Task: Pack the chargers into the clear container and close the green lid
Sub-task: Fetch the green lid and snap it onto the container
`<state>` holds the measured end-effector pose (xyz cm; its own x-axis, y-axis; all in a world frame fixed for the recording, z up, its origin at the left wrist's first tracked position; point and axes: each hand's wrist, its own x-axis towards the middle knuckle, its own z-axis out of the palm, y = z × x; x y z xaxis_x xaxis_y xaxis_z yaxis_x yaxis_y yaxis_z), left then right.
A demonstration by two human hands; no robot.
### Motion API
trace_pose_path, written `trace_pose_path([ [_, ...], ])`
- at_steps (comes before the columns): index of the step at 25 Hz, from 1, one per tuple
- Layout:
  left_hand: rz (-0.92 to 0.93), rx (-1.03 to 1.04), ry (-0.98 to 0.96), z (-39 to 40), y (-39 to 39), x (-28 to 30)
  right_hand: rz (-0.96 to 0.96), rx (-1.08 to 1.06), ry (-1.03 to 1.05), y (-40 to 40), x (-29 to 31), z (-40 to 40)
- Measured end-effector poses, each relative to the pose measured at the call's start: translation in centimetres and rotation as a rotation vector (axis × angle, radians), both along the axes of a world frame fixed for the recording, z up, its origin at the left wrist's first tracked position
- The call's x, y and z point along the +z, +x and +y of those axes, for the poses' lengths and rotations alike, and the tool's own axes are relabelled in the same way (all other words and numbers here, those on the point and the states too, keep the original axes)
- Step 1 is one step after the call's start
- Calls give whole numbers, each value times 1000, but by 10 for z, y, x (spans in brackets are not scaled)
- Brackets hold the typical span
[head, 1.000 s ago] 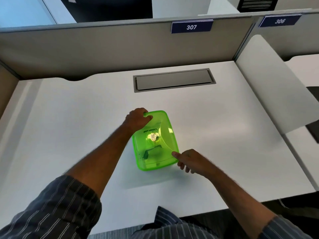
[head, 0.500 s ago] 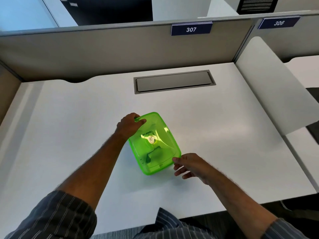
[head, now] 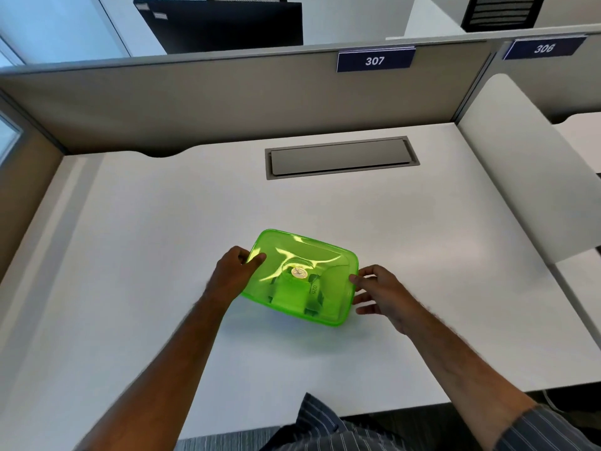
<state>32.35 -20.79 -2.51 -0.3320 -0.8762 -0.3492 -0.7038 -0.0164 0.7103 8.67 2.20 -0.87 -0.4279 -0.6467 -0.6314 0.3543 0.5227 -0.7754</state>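
Observation:
A translucent green lid [head: 328, 255] covers the clear container on the white desk [head: 162, 222], near the front middle. Dark charger shapes [head: 292, 292] show through the lid, with a small round vent [head: 299, 272] above them. My left hand [head: 232, 275] grips the lid's left short edge, thumb on top. At the right short edge my right hand [head: 379, 289] touches the rim with its fingertips, fingers spread. The container's clear walls are hidden under the lid.
A grey cable hatch [head: 341, 156] is set into the desk behind the container. Beige partition panels [head: 227, 99] wall the back and left, with a 307 label [head: 375, 61]. A white divider [head: 527, 170] slants along the right side.
The container has turned clockwise from lengthwise to crosswise in front of me. My left hand stayed on its edge through the turn. My right hand shifted to the right short edge.

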Motion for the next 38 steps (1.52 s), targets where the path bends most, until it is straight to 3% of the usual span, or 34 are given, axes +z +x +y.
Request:
trace_pose_path([
  [11,138,176,224,42,36,-16,115,202,-25,-10,6,-13],
  [21,169,192,232,45,33,-12,219,175,-34,-16,1,-23],
  [38,190,171,163,-70,-47,4,300,158,-68,-89,5,-137],
])
